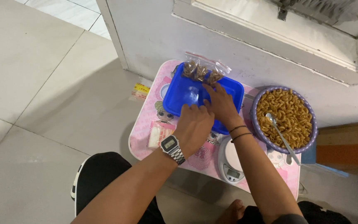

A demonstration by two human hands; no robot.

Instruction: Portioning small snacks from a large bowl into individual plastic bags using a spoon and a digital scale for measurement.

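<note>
Eyes on the blue tray [175,97], a rectangular plastic one, near the middle of the small pink surface [143,132]. Three small clear bags [201,70] of brown snack lean at the tray's far rim, red strips along their tops. The right hand [220,103] reaches into the tray, fingertips touching the nearest bag; whether its grip closes on that bag, I cannot tell. The left hand [193,126] rests flat on the tray's near edge, its grip loose and holding nothing, a silver wristwatch [171,147] on that wrist. Right of the tray sits a round purple bowl [311,143] heaped with curled brown snack, a metal spoon [282,137] lying in it. Just nearer the person than the tray, a small white scale [231,168] peeks out under the right forearm. Left of the tray's near corner lies a white packet [158,133]. Around the surface: pale floor tiles [38,83], and a white wall panel [237,49] beyond the tray.
</note>
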